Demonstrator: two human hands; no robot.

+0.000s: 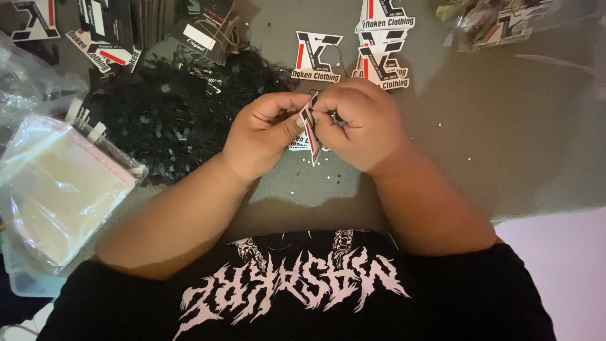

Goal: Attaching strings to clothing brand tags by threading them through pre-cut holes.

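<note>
A black printed shirt (297,290) fills the near edge. Above it, over the grey desk (505,145), the left hand (262,136) and right hand (363,126) both pinch one tag (309,129), held edge-on between them. Left lie clear bags (57,189); beyond, black strings (183,107) and more tags (382,63).

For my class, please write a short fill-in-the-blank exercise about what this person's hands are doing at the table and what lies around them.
1. Both hands, the left hand and the right hand, pinch one small ____ tag between them.
2. The heap of strings beyond the left hand is coloured ____.
3. The stack of clear plastic bags lies on the person's ____ side.
4. More finished tags lie on the ____ table.

Missing words: card; black; left; grey
</note>
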